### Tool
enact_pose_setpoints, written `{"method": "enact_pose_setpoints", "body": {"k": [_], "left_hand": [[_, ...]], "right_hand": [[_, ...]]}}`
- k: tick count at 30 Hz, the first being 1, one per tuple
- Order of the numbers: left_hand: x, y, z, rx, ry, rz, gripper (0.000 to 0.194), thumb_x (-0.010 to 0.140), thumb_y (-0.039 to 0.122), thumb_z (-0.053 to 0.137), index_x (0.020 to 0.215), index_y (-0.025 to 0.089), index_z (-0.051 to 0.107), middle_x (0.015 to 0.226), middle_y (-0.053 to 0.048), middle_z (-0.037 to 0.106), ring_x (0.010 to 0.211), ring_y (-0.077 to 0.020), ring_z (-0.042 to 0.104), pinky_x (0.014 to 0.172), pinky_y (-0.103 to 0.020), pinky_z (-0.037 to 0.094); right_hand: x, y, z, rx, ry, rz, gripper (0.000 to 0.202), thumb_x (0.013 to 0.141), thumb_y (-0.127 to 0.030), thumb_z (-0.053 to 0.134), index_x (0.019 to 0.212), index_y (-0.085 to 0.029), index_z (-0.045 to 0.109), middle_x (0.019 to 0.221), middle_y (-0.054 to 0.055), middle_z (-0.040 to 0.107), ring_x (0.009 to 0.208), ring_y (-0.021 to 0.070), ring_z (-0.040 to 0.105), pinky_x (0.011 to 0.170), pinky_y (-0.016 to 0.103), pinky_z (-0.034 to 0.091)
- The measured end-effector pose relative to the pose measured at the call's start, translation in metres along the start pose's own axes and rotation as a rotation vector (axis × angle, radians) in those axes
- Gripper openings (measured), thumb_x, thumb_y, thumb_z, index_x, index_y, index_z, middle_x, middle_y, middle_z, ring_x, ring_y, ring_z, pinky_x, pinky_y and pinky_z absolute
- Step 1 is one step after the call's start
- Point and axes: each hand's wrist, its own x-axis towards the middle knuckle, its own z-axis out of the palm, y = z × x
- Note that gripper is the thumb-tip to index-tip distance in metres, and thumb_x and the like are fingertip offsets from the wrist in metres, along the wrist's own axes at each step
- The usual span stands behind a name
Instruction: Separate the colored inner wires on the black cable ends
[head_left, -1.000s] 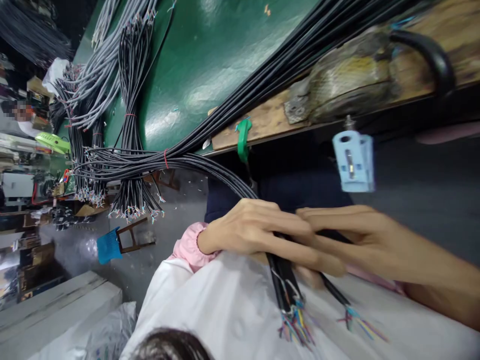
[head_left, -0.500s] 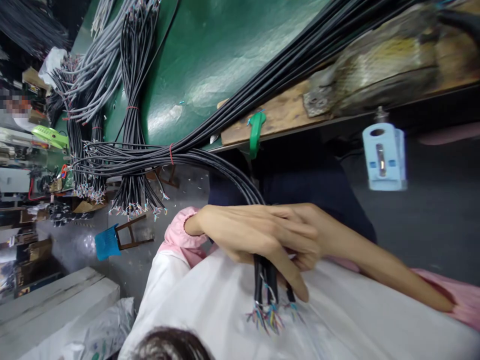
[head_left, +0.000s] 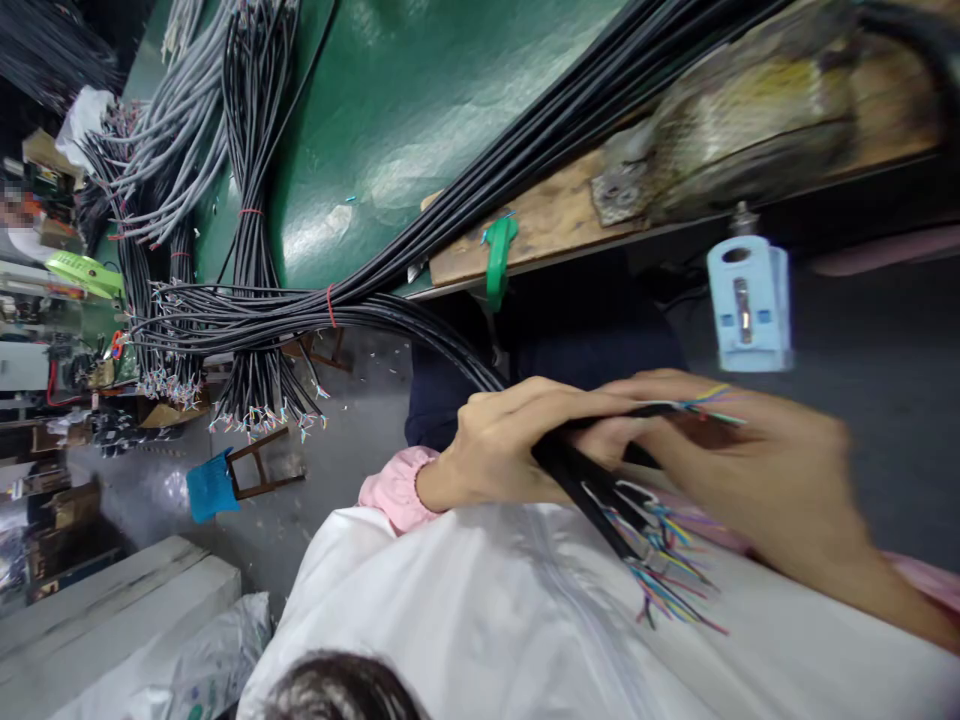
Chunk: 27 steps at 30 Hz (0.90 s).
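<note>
My left hand (head_left: 517, 440) is closed around a bundle of black cables (head_left: 600, 490), just above my lap. Stripped ends with thin coloured wires (head_left: 667, 580) fan out below it. My right hand (head_left: 757, 460) faces it from the right, its fingers closed at a single black cable end (head_left: 660, 410) held apart from the others. Coloured wires stick out of that end over the right hand. The held cables run back to the left and over the bench, beside a bundle bound with a red tie (head_left: 331, 305).
A green table (head_left: 420, 100) carries more black cable bundles (head_left: 251, 180) and grey cables (head_left: 180, 110). Along its edge lie a wooden board (head_left: 540, 235), a green clip (head_left: 499, 262) and a plastic-wrapped object (head_left: 750, 130). A light-blue clip (head_left: 750, 305) hangs at right; a blue stool (head_left: 212, 485) stands left.
The cable ends have swung from pointing down to pointing down-right. My right hand has moved right from behind my left hand and now holds one cable end apart.
</note>
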Motion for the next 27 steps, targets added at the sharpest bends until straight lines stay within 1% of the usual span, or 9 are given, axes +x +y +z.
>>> {"method": "enact_pose_setpoints", "body": {"k": [3,6,11,15,17,20,23,25,27], "left_hand": [[0.019,0.009,-0.008,-0.042,0.223,0.043,0.034,0.098,0.043,0.061,0.093,0.015,0.079,0.07,-0.002,0.076,0.055,-0.0097,0.065,0.054,-0.021,0.057],[0.034,0.017,-0.017,-0.102,0.278,0.105,0.028,0.099,0.034,0.062,0.087,0.013,0.076,0.066,0.0,0.074,0.053,-0.0068,0.063,0.052,-0.016,0.053],[0.033,0.017,-0.02,-0.121,0.177,0.118,0.026,0.1,0.029,0.059,0.089,0.011,0.075,0.071,-0.001,0.076,0.059,-0.0053,0.066,0.057,-0.014,0.054],[0.025,0.014,-0.023,-0.07,-0.021,0.046,0.032,0.103,0.033,0.054,0.095,0.012,0.077,0.078,-0.003,0.077,0.066,-0.0072,0.068,0.062,-0.017,0.056],[0.025,0.013,-0.023,-0.065,-0.076,0.015,0.033,0.103,0.035,0.053,0.099,0.012,0.077,0.079,-0.004,0.076,0.067,-0.0078,0.068,0.064,-0.018,0.057],[0.027,0.013,-0.019,-0.088,-0.009,0.049,0.04,0.103,0.043,0.051,0.105,0.012,0.076,0.08,-0.003,0.076,0.066,-0.0075,0.069,0.062,-0.016,0.057],[0.024,0.013,-0.013,-0.042,-0.001,0.078,0.05,0.106,0.044,0.036,0.11,0.014,0.077,0.089,-0.003,0.074,0.077,-0.0088,0.072,0.068,-0.019,0.06],[0.019,0.013,-0.012,0.025,-0.053,0.066,0.051,0.108,0.038,0.032,0.107,0.015,0.078,0.094,-0.003,0.072,0.08,-0.0082,0.071,0.071,-0.02,0.06],[0.015,0.011,-0.015,0.079,-0.149,0.073,0.043,0.107,0.032,0.039,0.106,0.016,0.078,0.095,-0.003,0.069,0.075,-0.006,0.067,0.07,-0.018,0.057]], "right_hand": [[-0.005,-0.023,-0.018,0.033,0.164,-0.032,0.026,0.09,-0.051,0.069,0.077,-0.028,0.071,0.077,0.005,0.072,0.066,0.0199,0.066,0.062,0.036,0.055],[-0.007,-0.04,-0.026,0.044,0.231,-0.054,0.021,0.092,-0.046,0.069,0.079,-0.03,0.071,0.079,0.005,0.073,0.068,0.0185,0.067,0.062,0.035,0.054],[-0.004,-0.041,-0.025,0.098,0.156,-0.126,0.02,0.095,-0.05,0.066,0.089,-0.032,0.074,0.085,0.005,0.074,0.073,0.0179,0.07,0.062,0.033,0.055],[0.0,-0.038,-0.025,0.104,0.119,-0.192,0.031,0.096,-0.054,0.062,0.078,-0.029,0.069,0.077,0.006,0.072,0.068,0.0176,0.068,0.057,0.032,0.055],[0.0,-0.038,-0.027,0.07,0.126,-0.236,0.029,0.098,-0.048,0.062,0.077,-0.028,0.067,0.075,0.005,0.07,0.067,0.0164,0.067,0.06,0.032,0.055],[-0.003,-0.039,-0.03,-0.018,0.135,-0.302,0.017,0.099,-0.031,0.061,0.082,-0.029,0.065,0.077,0.003,0.071,0.069,0.0144,0.067,0.064,0.031,0.055],[-0.003,-0.039,-0.031,-0.05,0.123,-0.328,0.013,0.098,-0.024,0.062,0.086,-0.029,0.065,0.079,0.001,0.071,0.07,0.0141,0.068,0.064,0.031,0.055],[-0.001,-0.041,-0.029,-0.059,0.121,-0.342,0.013,0.097,-0.021,0.064,0.087,-0.029,0.065,0.08,0.001,0.071,0.067,0.0137,0.067,0.059,0.03,0.052],[0.001,-0.043,-0.026,-0.081,0.107,-0.391,0.015,0.095,-0.017,0.064,0.087,-0.029,0.064,0.079,-0.001,0.07,0.066,0.0128,0.065,0.054,0.029,0.048]]}}
